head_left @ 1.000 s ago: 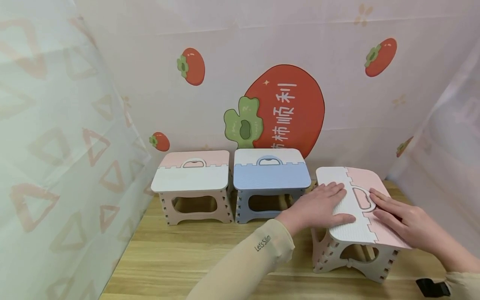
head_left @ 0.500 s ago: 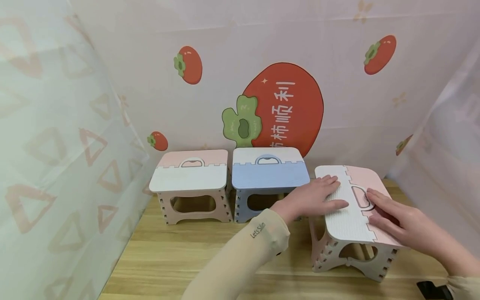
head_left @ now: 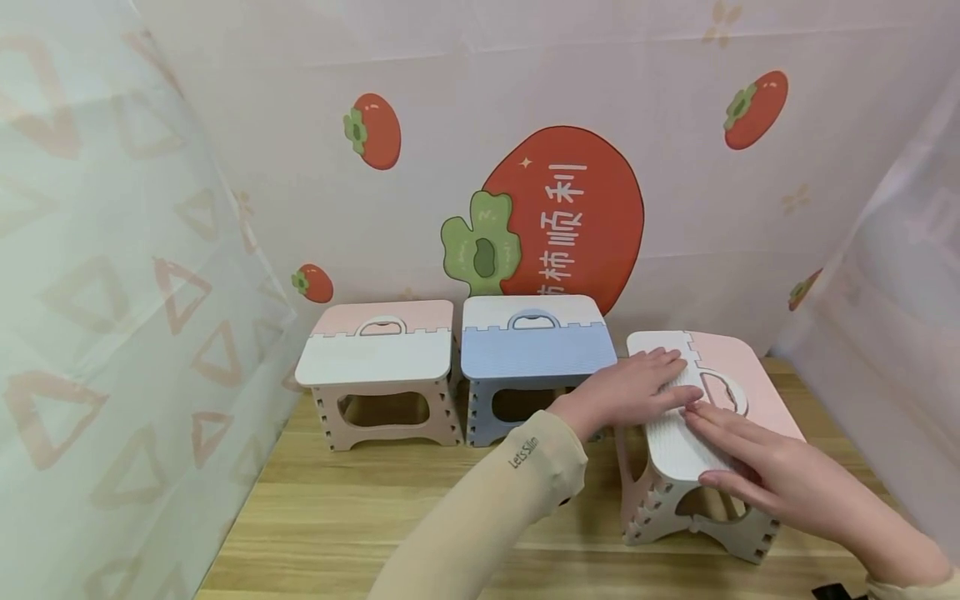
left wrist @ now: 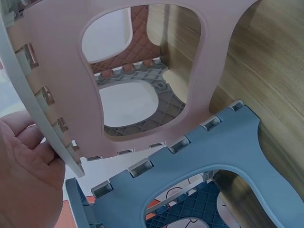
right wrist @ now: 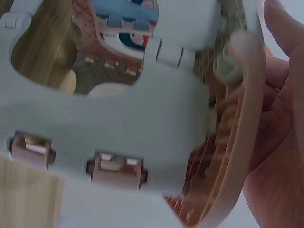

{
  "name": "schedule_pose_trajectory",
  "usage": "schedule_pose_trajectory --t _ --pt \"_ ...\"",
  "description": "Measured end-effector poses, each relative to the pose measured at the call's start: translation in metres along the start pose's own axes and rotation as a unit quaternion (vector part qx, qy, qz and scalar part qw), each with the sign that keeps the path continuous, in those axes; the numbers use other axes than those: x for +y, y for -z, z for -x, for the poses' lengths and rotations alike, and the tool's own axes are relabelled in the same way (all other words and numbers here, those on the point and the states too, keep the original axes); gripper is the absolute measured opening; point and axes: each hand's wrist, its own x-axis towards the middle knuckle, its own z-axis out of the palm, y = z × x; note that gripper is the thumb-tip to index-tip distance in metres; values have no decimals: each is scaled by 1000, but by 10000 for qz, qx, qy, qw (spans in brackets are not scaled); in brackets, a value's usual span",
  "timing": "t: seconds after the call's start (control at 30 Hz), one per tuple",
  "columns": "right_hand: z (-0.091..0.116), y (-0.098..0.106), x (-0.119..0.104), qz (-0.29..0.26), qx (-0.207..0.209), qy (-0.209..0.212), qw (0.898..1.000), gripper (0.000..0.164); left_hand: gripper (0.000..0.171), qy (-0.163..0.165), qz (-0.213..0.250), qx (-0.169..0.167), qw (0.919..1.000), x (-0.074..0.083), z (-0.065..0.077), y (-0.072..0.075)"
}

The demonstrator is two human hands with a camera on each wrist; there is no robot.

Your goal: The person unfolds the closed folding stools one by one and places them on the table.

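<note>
A pink-and-white folding step stool (head_left: 738, 354) stands unfolded on its legs at the right of the table. My left hand (head_left: 626, 387) lies on the white half of its top, fingers straight. The right hand (head_left: 787, 479) reaches across the pink half from the right, its fingertips on the white half right by the left thumb. The stool's loop handle (head_left: 738, 393) lies flat in the top, just beyond the right fingers. From below, the left wrist view shows its pink leg panel (left wrist: 66, 76); the right wrist view shows its pale leg panel (right wrist: 118, 118).
A blue-and-white stool (head_left: 536, 354) stands at the back middle, close to the left of the first one. Beside it is another pink-and-white stool (head_left: 375, 358). Behind them hangs a persimmon-printed cloth (head_left: 405, 217). The wooden table (head_left: 330, 517) stretches in front.
My right hand has slid left over the stool's top, from beside the handle to the white half near the left hand. The left hand has barely shifted, and the stools stay put.
</note>
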Motion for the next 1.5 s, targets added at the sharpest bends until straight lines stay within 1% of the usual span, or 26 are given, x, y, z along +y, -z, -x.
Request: schedule_pose_trajectory --t 0.1,0.2,0.33,0.5,0.77,0.87,1.03,1.27,1.5 --pt "-3 -7 -3 90 139 282 9995 65 70 -46 -96 -32 9999 -1 1 0" --pt "-5 -13 -4 172 205 391 9989 66 69 -47 -184 -80 9998 -1 2 0" --pt "-5 -16 -7 261 203 314 9990 65 68 -18 -224 -91 9997 -3 3 -1" --pt "-5 -15 -8 271 167 219 9993 64 68 -70 -339 -67 9994 -6 3 -4" --pt "-2 -14 -6 199 241 295 9991 65 65 -249 -607 14 9978 -8 2 -8" --pt "0 -12 -6 168 216 300 9992 64 64 -331 -693 49 9970 -9 2 -10" --pt "4 -3 -8 205 -20 107 9997 64 62 -423 -760 47 9962 -9 3 -12" --pt "13 8 -8 246 -239 22 9994 69 59 -426 -758 8 9962 -9 5 -13" --pt "23 16 -2 373 -291 56 9989 76 58 -432 -1005 21 9940 -9 8 -13"
